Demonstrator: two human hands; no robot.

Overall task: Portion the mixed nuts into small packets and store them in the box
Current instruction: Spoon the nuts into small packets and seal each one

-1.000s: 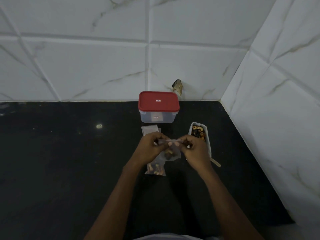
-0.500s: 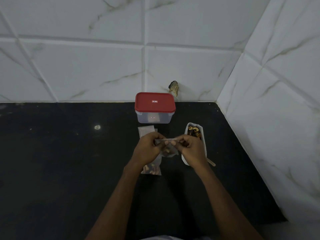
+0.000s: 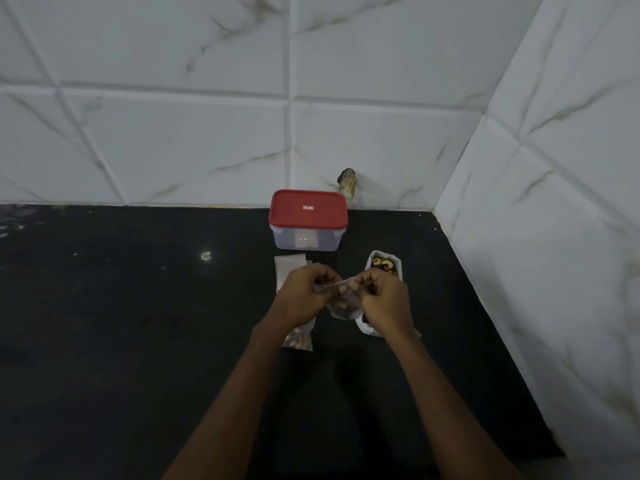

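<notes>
A small clear packet (image 3: 344, 304) with nuts in it hangs between my two hands above the black counter (image 3: 138, 323). My left hand (image 3: 304, 296) pinches the packet's top edge at its left end and my right hand (image 3: 384, 299) pinches it at the right end. Behind them stands a clear plastic box (image 3: 308, 221) with its red lid on. A white tray of mixed nuts (image 3: 384, 266) lies to the right, partly hidden by my right hand. A filled packet (image 3: 298, 338) lies under my left wrist. Empty packets (image 3: 289, 268) lie in front of the box.
White marble-look tiled walls (image 3: 554, 237) close the counter at the back and on the right, forming a corner. A small brownish object (image 3: 347, 181) sticks out of the back wall just behind the box. The counter extends dark to the left.
Both hands have kept pinching the packet's top edge. The packet's top now slants up to the right, and the view has shifted slightly.
</notes>
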